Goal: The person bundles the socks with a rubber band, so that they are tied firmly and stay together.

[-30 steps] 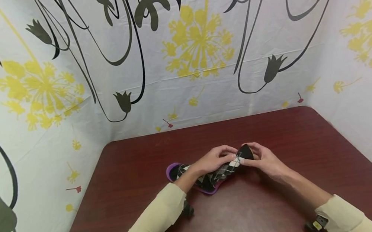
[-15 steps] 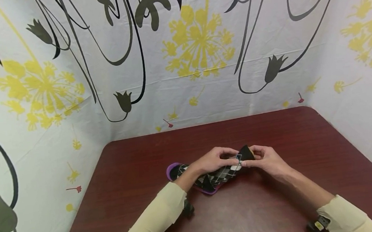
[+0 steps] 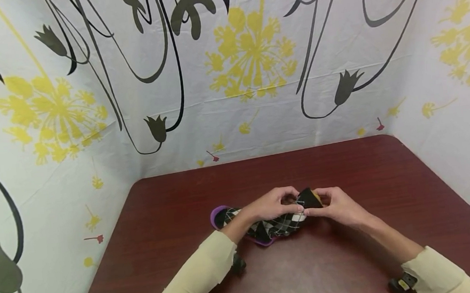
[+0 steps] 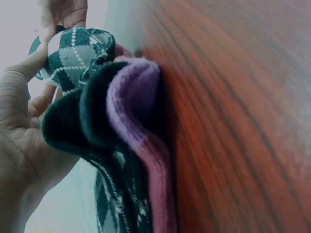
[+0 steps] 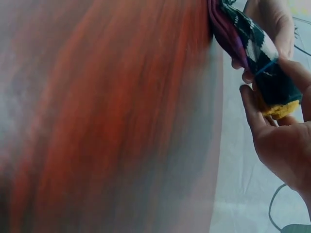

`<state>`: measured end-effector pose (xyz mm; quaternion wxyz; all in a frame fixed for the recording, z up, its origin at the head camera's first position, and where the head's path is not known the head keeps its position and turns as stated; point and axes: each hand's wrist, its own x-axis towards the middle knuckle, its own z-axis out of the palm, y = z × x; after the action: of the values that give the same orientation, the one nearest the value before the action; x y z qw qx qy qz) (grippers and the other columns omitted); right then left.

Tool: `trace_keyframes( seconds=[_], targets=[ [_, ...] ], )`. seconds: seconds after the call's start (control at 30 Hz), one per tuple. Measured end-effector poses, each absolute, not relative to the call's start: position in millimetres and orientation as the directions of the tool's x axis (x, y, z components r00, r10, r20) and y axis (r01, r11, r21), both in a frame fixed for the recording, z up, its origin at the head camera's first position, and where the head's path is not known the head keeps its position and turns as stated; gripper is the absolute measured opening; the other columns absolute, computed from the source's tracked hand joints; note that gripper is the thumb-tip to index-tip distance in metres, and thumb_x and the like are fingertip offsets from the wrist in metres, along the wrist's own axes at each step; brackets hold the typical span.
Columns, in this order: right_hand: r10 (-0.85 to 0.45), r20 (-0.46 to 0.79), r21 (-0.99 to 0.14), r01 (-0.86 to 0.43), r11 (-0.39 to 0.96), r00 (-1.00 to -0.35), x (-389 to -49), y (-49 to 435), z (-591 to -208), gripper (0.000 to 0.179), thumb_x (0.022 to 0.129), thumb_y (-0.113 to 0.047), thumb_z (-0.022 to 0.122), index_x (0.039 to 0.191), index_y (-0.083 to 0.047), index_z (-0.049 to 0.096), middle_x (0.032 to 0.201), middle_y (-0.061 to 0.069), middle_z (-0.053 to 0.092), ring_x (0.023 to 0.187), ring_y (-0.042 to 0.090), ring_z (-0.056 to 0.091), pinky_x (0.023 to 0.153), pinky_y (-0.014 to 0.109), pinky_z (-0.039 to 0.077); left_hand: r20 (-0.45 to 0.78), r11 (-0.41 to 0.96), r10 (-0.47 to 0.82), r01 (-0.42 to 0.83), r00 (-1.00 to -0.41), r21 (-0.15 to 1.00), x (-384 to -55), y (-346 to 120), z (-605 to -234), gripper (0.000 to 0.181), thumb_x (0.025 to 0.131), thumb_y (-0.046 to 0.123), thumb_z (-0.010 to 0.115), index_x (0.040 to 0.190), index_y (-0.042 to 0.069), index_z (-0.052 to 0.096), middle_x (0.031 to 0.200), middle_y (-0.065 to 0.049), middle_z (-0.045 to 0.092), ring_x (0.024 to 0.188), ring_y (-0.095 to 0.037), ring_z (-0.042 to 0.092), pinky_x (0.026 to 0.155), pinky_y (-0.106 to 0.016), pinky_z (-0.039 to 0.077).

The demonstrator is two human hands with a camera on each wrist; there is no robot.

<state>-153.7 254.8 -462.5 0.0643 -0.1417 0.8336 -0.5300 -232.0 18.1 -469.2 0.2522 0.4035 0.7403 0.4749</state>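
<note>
A bundle of black, grey and white argyle socks (image 3: 284,225) lies across the middle of the table, lifted at its right end. Beneath them runs a purple and pink sock (image 4: 156,170), lying against the tabletop in the left wrist view. My left hand (image 3: 272,205) reaches over the bundle, thumb and fingers pinching it near the black end. From the other side my right hand (image 3: 339,206) pinches the same end. A thin blue band (image 5: 266,67) crosses the socks there, and a yellow tip (image 5: 281,109) pokes out of the black end. Some fingertips are hidden behind the fabric.
The dark red wooden table (image 3: 336,269) has rounded far corners. White patterned cloth (image 3: 233,132) hangs close behind it and at both sides. Dark wrist cameras sit below the left sleeve (image 3: 196,275) and the right sleeve (image 3: 436,271).
Both hands and the black end of the socks have sunk slightly toward the table. The left thumb has slid down and closer to the right thumb. The purple end has stayed put.
</note>
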Motion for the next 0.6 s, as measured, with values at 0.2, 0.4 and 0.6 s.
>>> trace_keyframes(
  seconds=[0.2,0.4,0.6],
  targets=[
    [-0.313,0.057,-0.897,-0.186,0.401,-0.948,-153.3,254.7,-463.4,0.040,0.090,-0.018,0.088,0.117,0.005,0.070,0.098,0.010,0.076,0.085,0.019,0.076,0.073,0.026,0.056,0.061,0.270,0.826,0.488,-0.561,0.830,-228.4,20.7,-463.5,0.017,0.103,0.018,0.073,0.112,0.009,0.062,0.099,0.002,0.068,0.088,-0.005,0.061,0.078,-0.019,0.051],
    [-0.268,0.029,-0.890,-0.147,0.431,-0.963,-150.0,253.5,-462.0,0.038,0.092,-0.022,0.086,0.113,0.006,0.070,0.085,0.009,0.074,0.074,0.030,0.073,0.064,0.029,0.056,0.117,0.316,0.822,0.618,-0.557,0.720,-226.2,21.7,-461.9,0.021,0.105,0.023,0.071,0.117,0.012,0.057,0.097,0.004,0.064,0.078,-0.004,0.056,0.071,-0.017,0.048],
    [-0.231,0.071,-0.870,-0.174,0.461,-0.970,-150.6,250.7,-462.8,0.037,0.093,-0.020,0.086,0.117,0.001,0.067,0.093,0.011,0.072,0.079,0.025,0.071,0.068,0.027,0.055,0.258,0.342,0.778,0.730,-0.573,0.592,-221.9,22.2,-465.5,0.026,0.101,0.026,0.077,0.116,0.016,0.058,0.097,0.007,0.063,0.080,-0.003,0.055,0.073,-0.014,0.046]
  ],
)
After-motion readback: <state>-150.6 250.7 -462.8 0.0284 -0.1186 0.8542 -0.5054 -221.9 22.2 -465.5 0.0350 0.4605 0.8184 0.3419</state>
